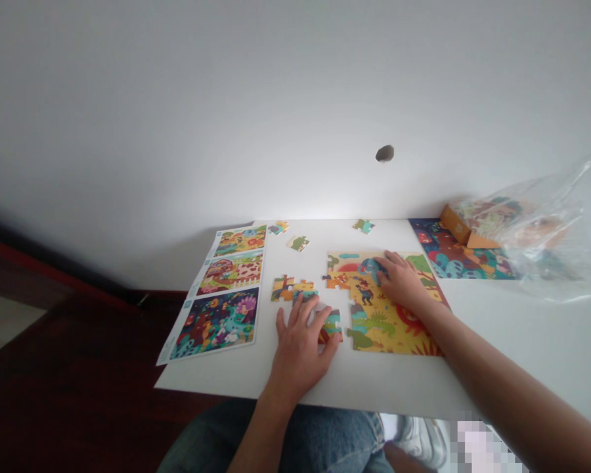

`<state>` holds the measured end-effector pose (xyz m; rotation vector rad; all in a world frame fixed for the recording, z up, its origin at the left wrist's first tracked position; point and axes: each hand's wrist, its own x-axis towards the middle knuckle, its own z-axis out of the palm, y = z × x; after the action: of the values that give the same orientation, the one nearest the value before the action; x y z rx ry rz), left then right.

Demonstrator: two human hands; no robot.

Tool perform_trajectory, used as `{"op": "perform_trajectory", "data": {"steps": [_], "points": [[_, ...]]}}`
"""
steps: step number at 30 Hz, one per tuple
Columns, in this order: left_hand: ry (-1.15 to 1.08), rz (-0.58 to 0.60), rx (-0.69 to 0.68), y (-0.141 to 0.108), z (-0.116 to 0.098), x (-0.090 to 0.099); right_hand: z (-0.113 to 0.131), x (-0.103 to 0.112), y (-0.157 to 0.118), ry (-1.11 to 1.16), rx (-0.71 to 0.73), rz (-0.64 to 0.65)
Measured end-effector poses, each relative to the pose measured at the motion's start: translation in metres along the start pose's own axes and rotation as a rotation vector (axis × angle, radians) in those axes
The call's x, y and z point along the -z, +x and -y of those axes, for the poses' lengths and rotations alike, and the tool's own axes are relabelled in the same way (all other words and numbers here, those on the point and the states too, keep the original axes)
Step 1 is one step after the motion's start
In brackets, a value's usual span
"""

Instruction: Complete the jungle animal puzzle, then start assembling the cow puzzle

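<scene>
A partly joined jigsaw puzzle (379, 315) with animals on a yellow ground lies flat on the white table. My right hand (398, 279) rests on its upper part, fingers stretched out over the blue elephant. My left hand (303, 338) lies spread to the left of the puzzle, fingertips touching the lower edge of a small joined group of pieces (283, 289). Another puzzle piece (332, 322) shows beside that hand's index finger and thumb, partly covered. Three loose pieces lie farther back: a green and white piece (298, 244), a yellow-blue piece (278, 227) and a green-teal piece (364, 226).
A reference sheet (226, 289) with three pictures hangs slightly over the table's left edge. At the back right, a dark finished picture (467, 259) lies under an orange box (456, 223) and a clear plastic bag (546, 230). A wall (295, 112) borders the back.
</scene>
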<state>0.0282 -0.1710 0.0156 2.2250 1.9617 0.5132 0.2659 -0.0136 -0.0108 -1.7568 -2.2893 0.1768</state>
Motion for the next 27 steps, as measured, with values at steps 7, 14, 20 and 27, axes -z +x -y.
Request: {"op": "perform_trajectory", "data": {"steps": [7,14,20,27], "points": [[0.013,0.029,0.013,-0.001,0.002,0.002,-0.002,-0.001,0.000,0.001,0.005,-0.003],[-0.044,0.021,0.069,-0.002,0.011,0.001,-0.001,0.000,0.000,0.001,0.022,-0.022],[-0.100,0.073,-0.022,-0.002,0.014,0.012,-0.002,0.001,0.001,-0.009,0.017,-0.010],[-0.122,0.074,-0.087,-0.001,0.012,0.013,-0.001,0.001,0.001,-0.010,0.007,-0.011]]}}
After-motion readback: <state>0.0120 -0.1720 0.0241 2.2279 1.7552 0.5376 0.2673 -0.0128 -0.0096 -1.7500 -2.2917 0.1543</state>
